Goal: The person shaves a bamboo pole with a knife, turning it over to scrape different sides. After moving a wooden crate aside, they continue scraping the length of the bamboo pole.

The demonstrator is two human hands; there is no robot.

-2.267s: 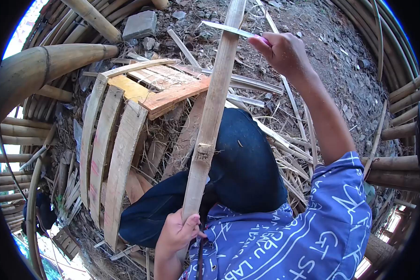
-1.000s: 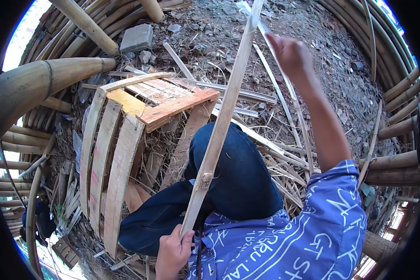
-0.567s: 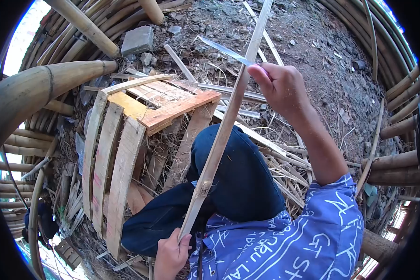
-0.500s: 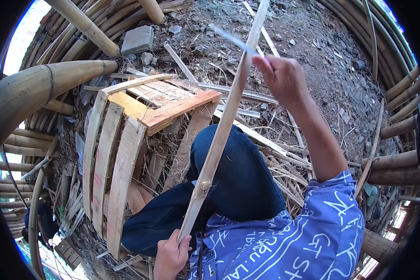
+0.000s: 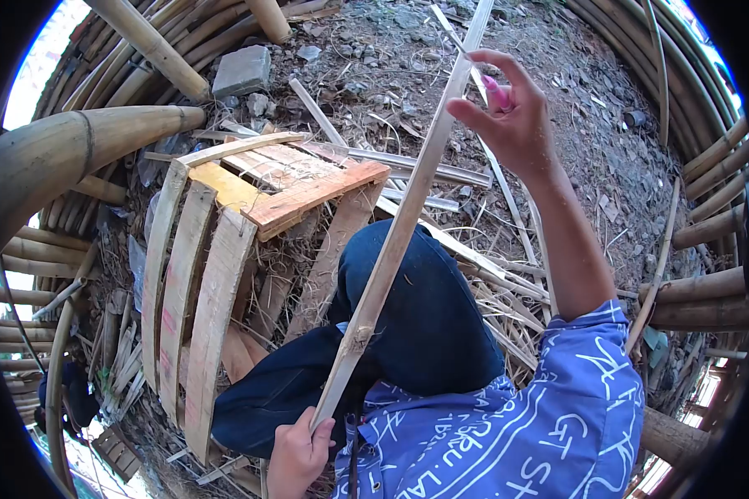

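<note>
A long bamboo strip (image 5: pixel 399 229) runs diagonally over my bent knee, from the bottom centre to the top edge. My left hand (image 5: pixel 298 451) is closed around its lower end. Near the upper part of the strip, my right hand (image 5: pixel 512 112) holds a knife by its pink handle (image 5: pixel 498 95), with fingers partly spread and the thumb extended. The thin blade (image 5: pixel 466 55) points up and left, close to the strip. A knot (image 5: pixel 359 338) shows on the strip just below the knee.
A wooden crate (image 5: pixel 216 308) lies left of my knee. Cut strips and shavings (image 5: pixel 508 308) litter the ground. A grey block (image 5: pixel 242 71) sits at the upper left. Thick bamboo poles (image 5: pixel 91 150) curve in on the left, with more poles (image 5: pixel 703 287) along the right.
My right hand has turned and opened its fingers partly around the pink handle, shifting slightly up and right. The blade has swung upward. My left hand stays on the strip.
</note>
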